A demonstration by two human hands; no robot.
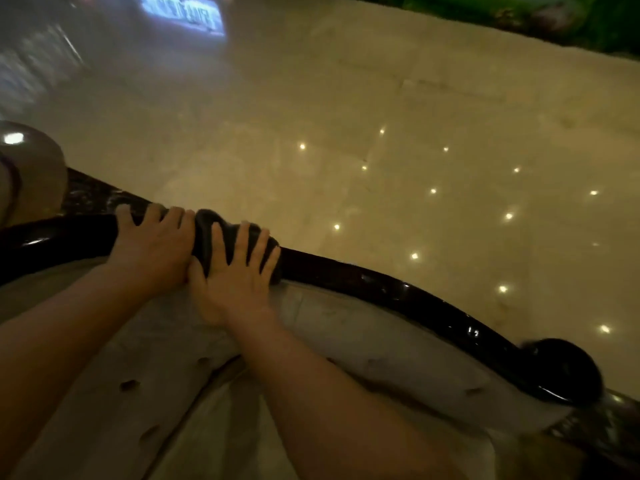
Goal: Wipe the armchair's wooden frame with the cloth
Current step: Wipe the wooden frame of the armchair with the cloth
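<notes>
A dark glossy wooden frame (398, 292) curves along the top of a pale tufted armchair back, ending in a rounded scroll (561, 368) at the right. A dark cloth (207, 233) is draped over the rail near its middle. My right hand (239, 268) lies flat on the cloth with fingers spread, pressing it against the rail. Next to it on the left, my left hand (152, 244) grips the rail, its side touching the cloth's edge. Part of the cloth is hidden under my right palm.
Behind the rail lies a polished beige marble floor (415, 116) reflecting ceiling lights. The pale tufted upholstery (363, 341) fills the lower frame. A round pale object (31, 161) sits at the left edge. Green blurred shapes line the top right.
</notes>
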